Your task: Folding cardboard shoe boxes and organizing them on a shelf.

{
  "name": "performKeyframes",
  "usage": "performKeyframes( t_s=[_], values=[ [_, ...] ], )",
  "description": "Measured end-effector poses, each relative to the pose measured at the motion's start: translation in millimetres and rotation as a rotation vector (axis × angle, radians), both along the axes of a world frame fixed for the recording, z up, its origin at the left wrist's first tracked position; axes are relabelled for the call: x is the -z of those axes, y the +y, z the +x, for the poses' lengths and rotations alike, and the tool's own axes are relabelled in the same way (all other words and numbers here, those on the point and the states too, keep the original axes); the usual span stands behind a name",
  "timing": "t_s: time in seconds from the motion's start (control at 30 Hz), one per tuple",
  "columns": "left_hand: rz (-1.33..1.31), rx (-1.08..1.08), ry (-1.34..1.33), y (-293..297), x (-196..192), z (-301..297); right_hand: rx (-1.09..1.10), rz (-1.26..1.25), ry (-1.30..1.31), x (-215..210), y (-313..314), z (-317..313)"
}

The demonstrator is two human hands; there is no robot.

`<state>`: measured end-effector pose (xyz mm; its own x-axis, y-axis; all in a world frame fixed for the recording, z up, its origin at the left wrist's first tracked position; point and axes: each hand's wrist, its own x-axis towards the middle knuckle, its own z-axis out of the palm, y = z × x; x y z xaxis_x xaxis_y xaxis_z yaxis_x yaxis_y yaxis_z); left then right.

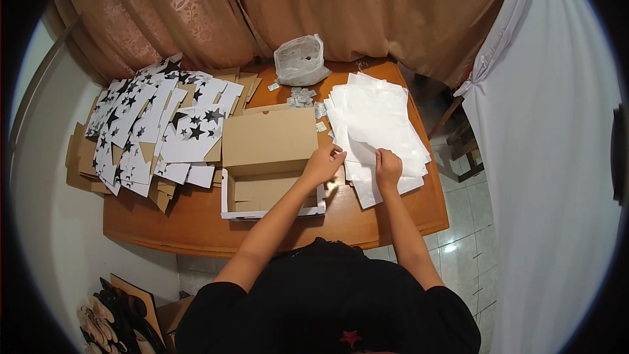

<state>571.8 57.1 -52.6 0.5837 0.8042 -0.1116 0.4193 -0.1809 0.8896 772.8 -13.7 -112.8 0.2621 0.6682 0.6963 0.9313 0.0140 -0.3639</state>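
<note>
A loose stack of white paper sheets lies at the right of the table. My right hand is closed in a pinch on a sheet of white paper at the near part of the stack, and that sheet's edge curls up. At the stack's left edge, my left hand has thumb and fingers pressed together; what they hold, if anything, is hidden. Below my left forearm stands a cardboard box, brown inside and white outside, its lid raised away from me. The box's inside shows no contents apart from cardboard flaps.
Flat cardboard pieces printed with black stars are piled at the left of the wooden table. A translucent plastic bag stands at the back, with several small packets in front of it. A white cloth hangs at the right.
</note>
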Motion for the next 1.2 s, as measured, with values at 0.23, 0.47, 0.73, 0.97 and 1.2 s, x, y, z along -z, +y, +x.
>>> performKeyframes(
  t_s=[0.23,0.47,0.73,0.97,1.2],
  values=[
    [-0.848,-0.208,-0.208,5,4,15,-0.168,0.155,-0.043,-55,-54,-54],
    [-0.611,-0.044,-0.173,8,8,0,-0.345,0.003,-0.007,-44,-85,-109],
    [-0.439,-0.145,-0.48,-3,-33,-94,-0.387,-0.063,0.208,-88,-78,-131],
    [-0.491,-0.357,-0.642,-11,-8,-196,-0.485,-0.09,0.349,-98,-35,-160],
    [-0.539,-0.483,-0.317,-12,32,-234,-0.567,-0.339,0.233,-81,22,-188]
  ],
)
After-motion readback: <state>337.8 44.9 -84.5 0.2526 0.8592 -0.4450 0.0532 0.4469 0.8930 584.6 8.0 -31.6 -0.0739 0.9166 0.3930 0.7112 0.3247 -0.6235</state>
